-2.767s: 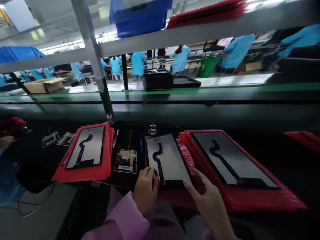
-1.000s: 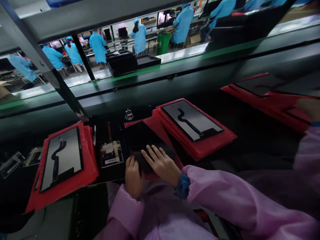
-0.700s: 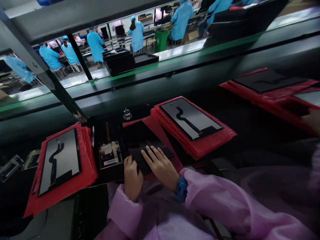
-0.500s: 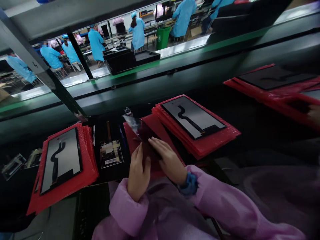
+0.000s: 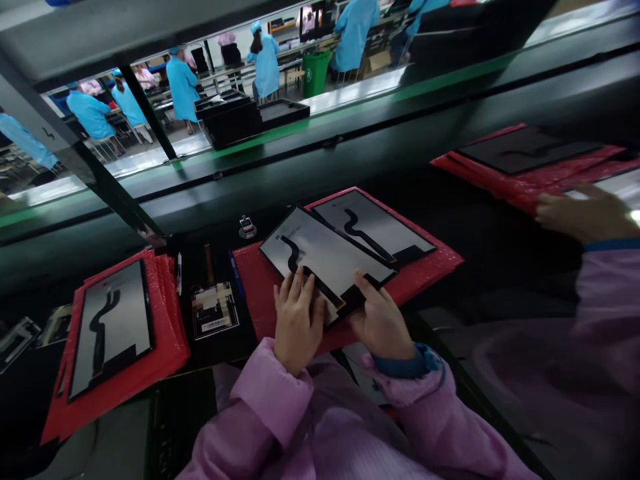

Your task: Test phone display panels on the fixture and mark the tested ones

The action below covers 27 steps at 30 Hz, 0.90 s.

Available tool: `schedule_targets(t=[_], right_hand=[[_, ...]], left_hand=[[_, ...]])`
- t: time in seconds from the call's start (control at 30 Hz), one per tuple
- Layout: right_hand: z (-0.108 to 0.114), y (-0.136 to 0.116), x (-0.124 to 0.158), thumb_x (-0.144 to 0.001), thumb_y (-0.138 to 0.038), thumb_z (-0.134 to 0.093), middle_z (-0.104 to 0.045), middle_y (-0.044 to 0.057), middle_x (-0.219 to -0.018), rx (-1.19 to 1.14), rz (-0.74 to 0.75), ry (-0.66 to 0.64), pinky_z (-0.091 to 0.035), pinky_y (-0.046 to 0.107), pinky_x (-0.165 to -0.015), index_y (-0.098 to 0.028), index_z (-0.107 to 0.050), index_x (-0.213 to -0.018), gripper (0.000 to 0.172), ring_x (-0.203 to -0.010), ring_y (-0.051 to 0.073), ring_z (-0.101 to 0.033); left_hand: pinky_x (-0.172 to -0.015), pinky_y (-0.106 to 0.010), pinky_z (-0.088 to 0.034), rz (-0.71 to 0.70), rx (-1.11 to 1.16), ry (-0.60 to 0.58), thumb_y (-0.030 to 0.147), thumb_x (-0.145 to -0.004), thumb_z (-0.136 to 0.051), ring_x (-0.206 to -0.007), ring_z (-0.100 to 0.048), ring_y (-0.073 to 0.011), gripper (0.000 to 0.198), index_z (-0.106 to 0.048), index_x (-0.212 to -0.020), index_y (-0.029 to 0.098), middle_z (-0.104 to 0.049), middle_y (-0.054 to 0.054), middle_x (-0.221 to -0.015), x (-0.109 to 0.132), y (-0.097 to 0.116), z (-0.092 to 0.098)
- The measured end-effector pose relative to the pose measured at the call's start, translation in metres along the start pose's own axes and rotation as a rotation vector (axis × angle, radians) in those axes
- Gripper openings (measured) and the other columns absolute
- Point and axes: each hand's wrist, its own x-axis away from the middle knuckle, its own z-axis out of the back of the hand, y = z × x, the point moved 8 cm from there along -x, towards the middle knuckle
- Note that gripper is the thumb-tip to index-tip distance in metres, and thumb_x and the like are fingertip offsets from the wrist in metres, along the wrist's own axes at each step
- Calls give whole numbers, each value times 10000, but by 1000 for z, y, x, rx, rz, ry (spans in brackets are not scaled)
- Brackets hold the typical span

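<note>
Right hand (image 5: 383, 325) grasps the display panel (image 5: 323, 255) near the bench (image 5: 470, 223) front edge; left hand (image 5: 297, 328), unclenched, lies atop, apparently for steadiness.

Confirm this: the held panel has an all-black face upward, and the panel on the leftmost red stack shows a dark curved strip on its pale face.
Not quite: the head view shows the held panel pale face up, crossed by a dark strip. The panel on the leftmost red stack does have its dark curved strip.

place: electronics factory floor | several blue-coated workers (image 5: 266, 65) | stacked black trays (image 5: 229, 121) | flat panels (image 5: 320, 248) with ribbon cables (image 5: 99, 348)
</note>
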Motion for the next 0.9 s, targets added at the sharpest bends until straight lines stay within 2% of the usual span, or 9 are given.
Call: schedule_targets(t=[0.17, 0.3, 0.37, 0.47, 0.57, 0.63, 0.7, 0.8, 0.9], right_hand=[[-1, -18, 2, -870, -272, -561, -781, 85, -905, -536, -276, 133, -623, 261, -809, -115, -728, -941, 240, -872, 169, -747], [-15, -25, 8, -738, -286, -742, -784, 93, -1075, -927, -446, 189, -635, 359, -883, -145, -699, -1097, 388, -998, 231, -760], [-12, -27, 11, -715, -271, -770, -766, 111, -1149, -882, -444, 231, -629, 409, -931, -161, -682, -1159, 465, -1049, 265, -747], [0, -45, 5, -858, -218, -643, -749, 125, -1191, -605, -190, 220, -630, 413, -954, -173, -659, -1260, 406, -1076, 258, -735], [1, -81, 0, -956, -88, -440, -682, 105, -1353, -360, 298, 153, -596, 388, -1045, -220, -555, -1449, 523, -1243, 219, -663], [-10, -99, 5, -961, -20, -383, -617, 89, -1455, -166, 640, 72, -556, 403, -1113, -246, -452, -1545, 630, -1335, 207, -600], [-27, -104, 12, -970, -7, -395, -583, 91, -1495, 29, 891, -20, -522, 438, -1156, -254, -397, -1580, 659, -1359, 210, -581], [-46, -93, 17, -991, -44, -442, -605, 91, -1470, 188, 1045, -99, -471, 467, -1205, -250, -421, -1564, 609, -1344, 197, -591], [-58, -82, 21, -992, -50, -445, -647, 95, -1415, 205, 1074, -131, -421, 470, -1244, -206, -521, -1486, 523, -1339, 184, -595]], left_hand=[[-1296, -528, -258, 12, 76, -4, 345, -1069, -347, -1577, -251, -265, 508, -461, -1527, 156, -382, -119, -1651, -1, -4, -8], [-1310, -478, -218, 59, 341, -13, 381, -1042, -427, -1586, -236, -241, 510, -496, -1514, 200, -373, -87, -1660, 1, -11, -13], [-1313, -428, -200, 107, 563, -3, 383, -1008, -494, -1581, -253, -227, 509, -529, -1493, 233, -378, -58, -1660, -1, -12, -13], [-1298, -375, -225, 235, 965, 59, 391, -919, -606, -1549, -333, -228, 535, -591, -1434, 249, -463, -38, -1610, -9, -18, -10], [-1228, -369, -353, 427, 1314, 145, 497, -873, -637, -1458, -475, -254, 498, -686, -1291, 230, -634, -52, -1447, -19, -34, -2], [-1134, -376, -460, 612, 1455, 122, 592, -865, -624, -1312, -608, -278, 507, -736, -1147, 187, -737, -84, -1244, -22, -50, 0], [-1039, -393, -530, 772, 1494, 81, 649, -850, -629, -1149, -691, -293, 544, -751, -1041, 155, -770, -97, -1067, -24, -68, 3], [-976, -407, -562, 847, 1469, 97, 662, -889, -599, -1064, -709, -285, 546, -748, -1044, 159, -767, -85, -1042, -29, -95, 8], [-991, -429, -551, 873, 1456, 108, 609, -965, -560, -1089, -688, -251, 492, -709, -1148, 176, -729, -90, -1178, -32, -112, -1]])
